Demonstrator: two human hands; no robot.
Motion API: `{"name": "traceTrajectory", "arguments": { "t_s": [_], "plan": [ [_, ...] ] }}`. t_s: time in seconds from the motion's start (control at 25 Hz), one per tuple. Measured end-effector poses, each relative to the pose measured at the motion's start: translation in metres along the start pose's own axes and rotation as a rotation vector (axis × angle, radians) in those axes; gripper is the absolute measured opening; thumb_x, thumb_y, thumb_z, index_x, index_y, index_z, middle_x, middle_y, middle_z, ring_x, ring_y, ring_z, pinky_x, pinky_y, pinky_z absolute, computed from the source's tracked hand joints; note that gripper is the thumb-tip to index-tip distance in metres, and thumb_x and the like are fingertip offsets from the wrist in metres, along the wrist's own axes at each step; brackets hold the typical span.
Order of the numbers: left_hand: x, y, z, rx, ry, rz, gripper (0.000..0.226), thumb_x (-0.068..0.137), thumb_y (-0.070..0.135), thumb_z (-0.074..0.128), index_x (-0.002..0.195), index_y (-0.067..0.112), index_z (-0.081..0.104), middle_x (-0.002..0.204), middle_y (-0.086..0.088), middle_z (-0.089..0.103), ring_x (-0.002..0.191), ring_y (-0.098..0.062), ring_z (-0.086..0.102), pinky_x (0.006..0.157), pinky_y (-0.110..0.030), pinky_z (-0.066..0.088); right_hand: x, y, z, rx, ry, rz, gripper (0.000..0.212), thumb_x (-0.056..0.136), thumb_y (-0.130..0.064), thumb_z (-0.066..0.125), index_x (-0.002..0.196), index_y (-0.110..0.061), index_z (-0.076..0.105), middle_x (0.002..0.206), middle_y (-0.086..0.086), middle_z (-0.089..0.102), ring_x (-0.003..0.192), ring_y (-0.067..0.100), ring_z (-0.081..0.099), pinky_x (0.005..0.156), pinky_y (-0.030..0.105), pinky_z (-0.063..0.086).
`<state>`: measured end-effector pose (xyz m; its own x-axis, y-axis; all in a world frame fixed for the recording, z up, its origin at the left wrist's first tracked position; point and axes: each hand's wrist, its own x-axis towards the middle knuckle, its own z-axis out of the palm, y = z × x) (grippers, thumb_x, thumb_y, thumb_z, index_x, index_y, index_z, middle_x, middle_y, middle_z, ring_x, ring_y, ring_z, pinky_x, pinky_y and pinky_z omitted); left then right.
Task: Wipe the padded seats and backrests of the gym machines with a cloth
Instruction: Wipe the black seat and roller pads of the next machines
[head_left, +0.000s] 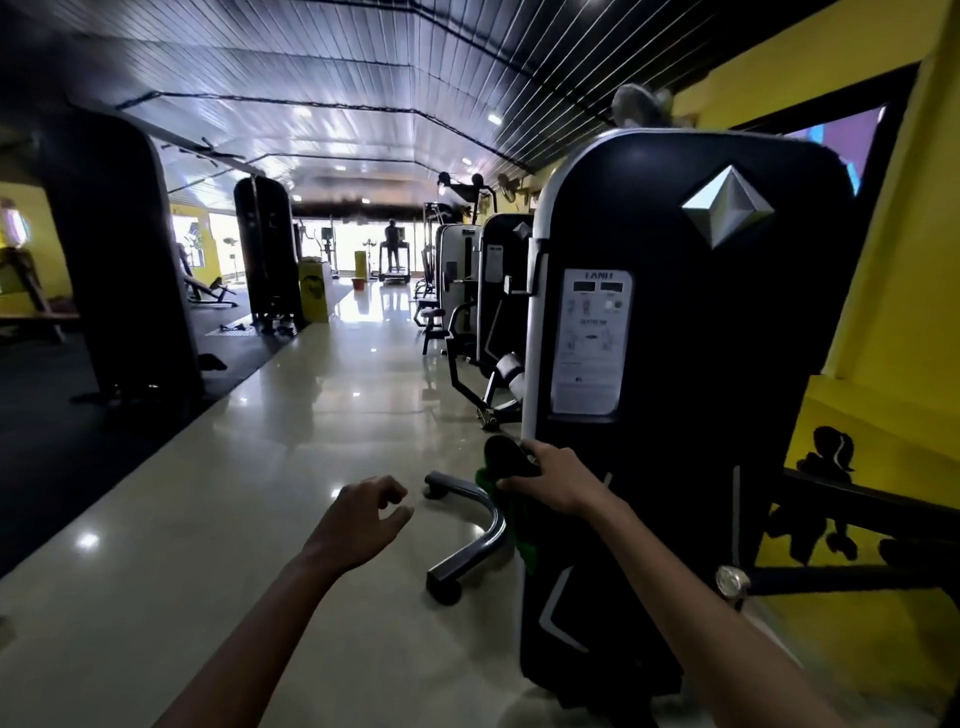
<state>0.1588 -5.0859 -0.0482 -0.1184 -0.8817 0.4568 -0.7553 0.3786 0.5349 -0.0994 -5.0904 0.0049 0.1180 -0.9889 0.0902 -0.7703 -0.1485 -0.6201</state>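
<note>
My right hand (553, 480) grips a green cloth (514, 525) against a small black pad (506, 457) at the left edge of a tall black weight-stack machine (685, 364). The cloth hangs down below my fingers. My left hand (363, 512) hovers over the floor to the left, fingers loosely curled, holding nothing. The machine's seat and backrest are hidden behind its housing.
A curved grey floor foot (467, 540) of the machine juts out below my hands. More machines (498, 291) line the right side along a yellow wall (893, 312). Glossy tiled aisle (311, 441) runs ahead; black towers (119, 260) stand left. A person is on a far treadmill (392, 254).
</note>
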Motion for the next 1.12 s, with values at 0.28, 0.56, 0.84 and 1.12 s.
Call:
{"name": "traceTrajectory", "arguments": {
  "t_s": [0.28,0.56,0.84,1.12],
  "plan": [
    [0.022,-0.063,-0.038,-0.025,0.039,-0.035,0.019,0.084,0.021,0.070,0.098,0.009,0.070,0.087,0.006,0.062,0.084,-0.010,0.060,0.063,-0.001,0.034,0.056,-0.054,0.038,-0.025,0.000,-0.041,0.068,0.076,-0.042,0.074,0.133,-0.016,0.049,0.126,0.013,0.059,0.113,0.025,0.058,0.098,0.038,0.047],
    [0.088,-0.121,-0.035,-0.006,0.018,-0.044,0.019,0.085,0.024,0.069,0.099,0.011,0.069,0.089,0.006,0.063,0.086,-0.010,0.060,0.068,-0.013,0.037,0.144,-0.065,0.068,-0.010,0.015,-0.033,0.059,0.077,-0.041,0.073,0.127,-0.017,0.051,0.117,0.008,0.063,0.105,0.022,0.061,0.093,0.038,0.048],
    [0.197,-0.194,-0.039,-0.018,0.011,-0.104,0.018,0.086,0.026,0.068,0.098,0.013,0.069,0.096,0.004,0.067,0.090,-0.010,0.063,0.062,-0.001,0.037,0.275,-0.076,0.078,-0.008,0.010,-0.037,0.063,0.079,-0.041,0.071,0.133,-0.017,0.048,0.124,0.010,0.060,0.110,0.024,0.058,0.094,0.037,0.047],
    [0.289,-0.293,-0.041,-0.071,0.028,-0.203,0.018,0.085,0.024,0.070,0.098,0.012,0.069,0.096,0.001,0.068,0.092,-0.013,0.064,0.060,0.000,0.035,0.406,-0.109,0.135,-0.009,-0.047,-0.023,0.061,0.079,-0.038,0.071,0.131,-0.014,0.049,0.123,0.013,0.059,0.109,0.025,0.057,0.093,0.033,0.046]
  ]
}}
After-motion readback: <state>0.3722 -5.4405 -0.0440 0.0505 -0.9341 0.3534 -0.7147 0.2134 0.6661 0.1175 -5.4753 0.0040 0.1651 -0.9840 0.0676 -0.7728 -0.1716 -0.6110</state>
